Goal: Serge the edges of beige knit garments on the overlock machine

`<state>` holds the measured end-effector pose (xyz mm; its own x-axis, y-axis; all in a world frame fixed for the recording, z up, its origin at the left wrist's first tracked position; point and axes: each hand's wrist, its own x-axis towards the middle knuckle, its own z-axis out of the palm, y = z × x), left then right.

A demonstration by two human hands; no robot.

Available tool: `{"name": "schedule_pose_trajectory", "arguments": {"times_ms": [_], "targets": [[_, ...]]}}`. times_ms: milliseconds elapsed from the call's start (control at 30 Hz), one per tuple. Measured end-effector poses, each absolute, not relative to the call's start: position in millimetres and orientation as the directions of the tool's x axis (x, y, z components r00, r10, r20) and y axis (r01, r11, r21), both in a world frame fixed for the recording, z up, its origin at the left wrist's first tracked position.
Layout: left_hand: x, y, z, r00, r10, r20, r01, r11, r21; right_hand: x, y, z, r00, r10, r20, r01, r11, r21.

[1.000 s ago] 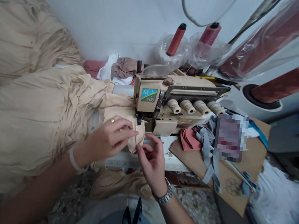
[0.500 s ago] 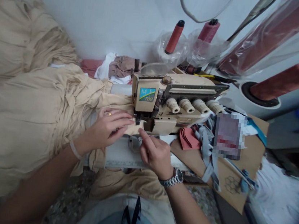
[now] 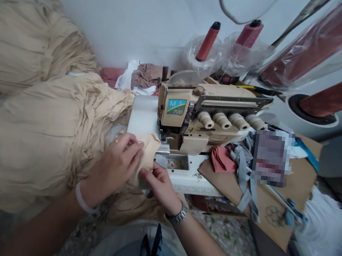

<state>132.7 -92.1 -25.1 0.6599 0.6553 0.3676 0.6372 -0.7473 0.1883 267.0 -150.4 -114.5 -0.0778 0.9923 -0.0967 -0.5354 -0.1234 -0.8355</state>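
A beige piece of fabric (image 3: 149, 150) is held up between my two hands, just in front of the overlock sewing machine (image 3: 177, 104). My left hand (image 3: 120, 155) pinches its left side, fingers bent and a ring on one of them. Lower down, my right hand (image 3: 161, 183) grips the near right edge between thumb and fingers. The cloth's top corner reaches close to the presser foot (image 3: 164, 135) and stands apart from it as far as I can see. Below my hands, more beige cloth (image 3: 132, 210) hangs over my lap.
Big heaps of beige garments (image 3: 34, 128) lie to the left. Red thread cones (image 3: 208, 41) stand behind the machine, another thread cone (image 3: 340, 94) at right. A folded coral cloth (image 3: 223, 159) and grey strips (image 3: 242, 182) rest on brown cardboard (image 3: 278, 220).
The fabric has come out from under the presser foot toward me and to the left. Both hands moved back with it, and the metal plate left of the needle is now uncovered.
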Motion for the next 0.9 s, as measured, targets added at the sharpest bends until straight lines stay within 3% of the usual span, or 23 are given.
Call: {"name": "schedule_pose_trajectory", "arguments": {"times_ms": [100,167,300,467,733,900], "targets": [[134,-79,-30,0.766,0.488,0.418,0.49,-0.865,0.112,271,-159,-113,-0.043,0.979,-0.201,-0.653,-0.18,-0.736],[135,-74,-33,0.795,0.441,0.415,0.444,-0.891,0.096,279,-167,-112,-0.012,0.975,-0.222,-0.637,-0.178,-0.75],[143,-78,-32,0.75,0.568,0.339,0.555,-0.819,0.144,295,-184,-109,0.044,0.97,-0.238,-0.575,-0.17,-0.8],[162,-81,-28,0.681,0.68,0.273,0.672,-0.728,0.137,312,-193,-108,0.116,0.943,-0.311,-0.603,-0.183,-0.777],[179,-87,-35,0.638,0.697,0.328,0.657,-0.715,0.241,324,-199,-106,0.168,0.94,-0.297,-0.55,-0.161,-0.82],[170,-47,-36,0.68,0.655,0.331,0.632,-0.752,0.189,318,-193,-100,0.172,0.957,-0.233,-0.467,-0.129,-0.875]]}}
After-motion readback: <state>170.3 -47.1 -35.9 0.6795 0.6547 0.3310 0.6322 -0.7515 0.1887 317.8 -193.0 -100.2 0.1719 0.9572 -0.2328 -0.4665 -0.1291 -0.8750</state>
